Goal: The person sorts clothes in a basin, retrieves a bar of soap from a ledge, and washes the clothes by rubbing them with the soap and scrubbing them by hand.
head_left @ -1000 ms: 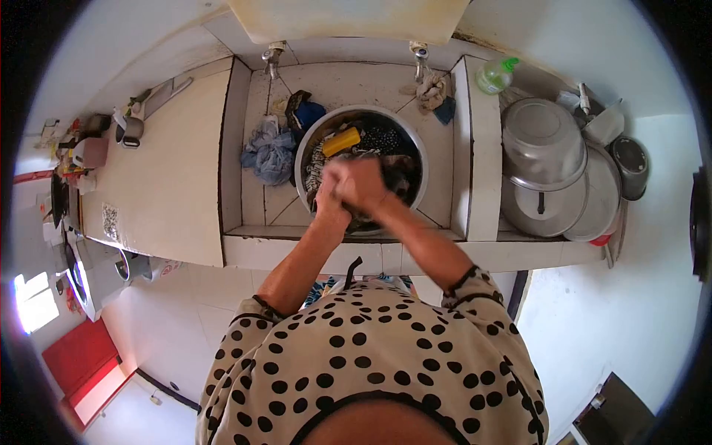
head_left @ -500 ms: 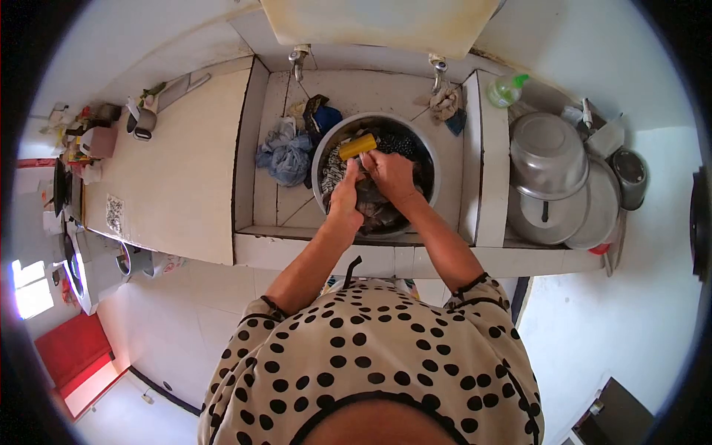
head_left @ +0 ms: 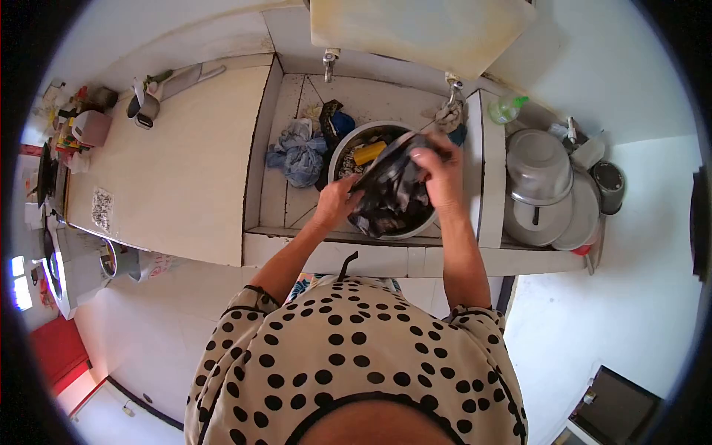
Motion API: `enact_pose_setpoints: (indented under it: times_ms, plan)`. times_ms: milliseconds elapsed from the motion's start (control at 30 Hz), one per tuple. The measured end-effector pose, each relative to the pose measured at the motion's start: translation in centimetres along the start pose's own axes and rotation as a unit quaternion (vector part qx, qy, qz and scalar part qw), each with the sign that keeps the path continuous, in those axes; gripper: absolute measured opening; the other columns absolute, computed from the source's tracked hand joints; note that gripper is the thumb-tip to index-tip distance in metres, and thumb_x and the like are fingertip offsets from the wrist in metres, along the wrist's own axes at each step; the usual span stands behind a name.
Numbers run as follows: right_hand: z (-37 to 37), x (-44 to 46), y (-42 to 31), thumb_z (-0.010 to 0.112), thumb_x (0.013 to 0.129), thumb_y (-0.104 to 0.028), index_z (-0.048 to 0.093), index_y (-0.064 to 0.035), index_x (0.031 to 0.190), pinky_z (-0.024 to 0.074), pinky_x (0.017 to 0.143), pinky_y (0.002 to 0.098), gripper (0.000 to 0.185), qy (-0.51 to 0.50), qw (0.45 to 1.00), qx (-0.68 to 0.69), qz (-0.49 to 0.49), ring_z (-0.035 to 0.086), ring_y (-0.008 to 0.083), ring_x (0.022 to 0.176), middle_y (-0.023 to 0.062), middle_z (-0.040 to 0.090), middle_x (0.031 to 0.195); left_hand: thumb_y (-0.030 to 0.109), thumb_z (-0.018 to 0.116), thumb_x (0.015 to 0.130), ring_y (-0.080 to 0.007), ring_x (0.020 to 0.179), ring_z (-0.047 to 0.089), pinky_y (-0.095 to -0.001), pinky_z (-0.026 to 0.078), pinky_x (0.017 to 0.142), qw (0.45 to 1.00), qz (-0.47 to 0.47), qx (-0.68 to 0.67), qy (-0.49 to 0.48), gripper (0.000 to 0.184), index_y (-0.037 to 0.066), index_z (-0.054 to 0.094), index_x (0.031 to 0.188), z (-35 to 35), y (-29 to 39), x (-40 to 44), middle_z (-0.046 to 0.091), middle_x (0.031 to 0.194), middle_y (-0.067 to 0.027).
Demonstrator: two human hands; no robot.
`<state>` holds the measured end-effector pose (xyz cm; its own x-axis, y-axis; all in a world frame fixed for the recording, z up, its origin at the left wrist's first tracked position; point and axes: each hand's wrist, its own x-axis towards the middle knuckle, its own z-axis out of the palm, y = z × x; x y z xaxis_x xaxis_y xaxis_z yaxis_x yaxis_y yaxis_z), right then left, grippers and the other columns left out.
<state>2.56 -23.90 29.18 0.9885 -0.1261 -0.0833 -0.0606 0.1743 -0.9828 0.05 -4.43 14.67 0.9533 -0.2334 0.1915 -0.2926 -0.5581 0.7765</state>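
Observation:
A dark patterned cloth [head_left: 393, 185] is spread between my hands over a round metal basin [head_left: 336, 161] in the tiled sink. My left hand [head_left: 337, 202] grips its left edge at the basin's left side. Higher up on the right, my right hand [head_left: 437, 169] holds the upper right part, slightly blurred. A yellow bar [head_left: 369, 153] lies on the cloths in the basin, partly bordered by the held cloth. Bluish wet cloth [head_left: 300, 159] is heaped left of the basin, beside a dark and blue bundle [head_left: 342, 124].
Two taps, left [head_left: 330, 65] and right [head_left: 455, 89], stick out from the back wall. A greyish rag [head_left: 449, 116] lies under the right one. A green-capped bottle [head_left: 506, 109] and metal pots and lids [head_left: 539, 167] are at the right. A wide counter [head_left: 185, 163] extends left.
My hands were close together over the basin; they have moved apart, and the dark cloth is now lifted and spread between them. The view has shifted, too.

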Motion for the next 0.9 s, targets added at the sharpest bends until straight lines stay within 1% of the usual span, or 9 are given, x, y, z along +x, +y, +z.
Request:
enact_pose_setpoints:
  times_ms: [100,200,300,333,467,533,667,800,900]
  plan:
    - [-0.4,1.3,-1.2,0.069,0.073,-0.015,0.066,-0.0037,0.085,0.0385,0.049,0.0214,0.017,-0.016,0.994,0.043,-0.100,0.052,0.0062,0.062,0.0029,0.061,0.076,0.017,0.064,0.088,-0.0112,0.075,0.064,-0.0298,0.051,0.063,0.927,-0.219,-0.286,-0.107,0.027,0.001,0.062,0.110,-0.2,-1.9,-0.9,0.068,0.089,-0.0059]
    - [-0.5,2.0,-0.8,0.068,0.072,-0.013,0.065,-0.0031,0.078,0.0404,0.054,0.0218,0.012,0.100,0.967,0.231,0.041,0.053,0.0082,0.063,0.0017,0.062,0.077,0.018,0.063,0.089,-0.0139,0.079,0.066,-0.0307,0.053,0.068,0.846,-0.239,-0.474,-0.050,0.024,0.002,0.064,0.108,-0.6,-3.2,-0.7,0.069,0.094,-0.0064]
    - [0.7,0.4,1.1,0.068,0.074,-0.014,0.063,-0.0023,0.078,0.0456,0.058,0.0263,0.013,0.118,0.991,-0.059,-0.004,0.055,0.0113,0.065,0.0018,0.063,0.079,0.020,0.062,0.090,-0.0160,0.081,0.065,-0.0314,0.053,0.073,0.656,-0.244,-0.712,0.063,0.027,0.003,0.062,0.111,-2.5,0.0,0.9,0.068,0.097,-0.0072]
    - [1.9,-0.6,1.8,0.068,0.074,-0.016,0.062,-0.0022,0.079,0.0473,0.059,0.0290,0.015,0.058,0.986,-0.150,-0.038,0.056,0.0126,0.065,0.0028,0.062,0.076,0.035,0.054,0.094,-0.0206,0.096,0.062,-0.0365,0.050,0.087,0.666,-0.230,-0.707,0.064,0.038,0.004,0.059,0.114,-3.8,2.2,1.5,0.065,0.107,-0.0101]
    - [10.2,-6.1,6.1,0.068,0.076,-0.022,0.061,-0.0035,0.080,0.0477,0.063,0.0335,0.020,-0.145,0.906,-0.327,-0.225,0.061,0.0220,0.067,0.0094,0.061,0.068,0.037,0.055,0.092,-0.0219,0.101,0.060,-0.0354,0.048,0.091,0.444,-0.225,-0.860,-0.110,0.047,0.005,0.052,0.125,-1.6,0.1,2.2,0.061,0.114,-0.0090]
    - [10.9,-6.0,6.9,0.068,0.076,-0.025,0.056,-0.0047,0.076,0.0485,0.059,0.0367,0.024,-0.180,0.839,-0.403,-0.319,0.062,0.0287,0.065,0.0113,0.060,0.067,0.042,0.049,0.093,-0.0234,0.099,0.060,-0.0373,0.049,0.086,0.670,-0.100,-0.715,0.172,0.047,0.006,0.052,0.124,0.7,3.9,-0.5,0.059,0.112,-0.0072]
    - [6.8,0.2,9.0,0.069,0.074,-0.026,0.053,-0.0061,0.071,0.0490,0.057,0.0392,0.025,-0.101,0.819,-0.514,-0.235,0.060,0.0338,0.064,0.0123,0.059,0.066,0.039,0.040,0.096,-0.0247,0.101,0.060,-0.0382,0.049,0.087,0.533,-0.473,-0.701,0.028,0.040,0.009,0.054,0.118,1.6,2.9,1.7,0.059,0.113,-0.0086]
    - [8.0,-1.1,7.0,0.068,0.077,-0.028,0.049,-0.0091,0.069,0.0479,0.052,0.0388,0.027,-0.070,0.779,-0.513,-0.353,0.058,0.0285,0.053,0.0088,0.056,0.060,0.041,0.042,0.095,-0.0239,0.104,0.058,-0.0375,0.049,0.087,0.577,-0.367,-0.726,0.072,0.041,0.010,0.054,0.118,2.3,3.4,1.5,0.060,0.113,-0.0093]
    - [9.8,-4.8,7.7,0.068,0.077,-0.027,0.051,-0.0085,0.071,0.0481,0.052,0.0392,0.026,-0.153,0.792,-0.463,-0.368,0.060,0.0285,0.055,0.0090,0.056,0.061,0.040,0.044,0.095,-0.0227,0.103,0.058,-0.0374,0.048,0.087,0.467,-0.380,-0.797,0.055,0.038,0.010,0.056,0.115,3.4,2.2,1.5,0.060,0.109,-0.0085]
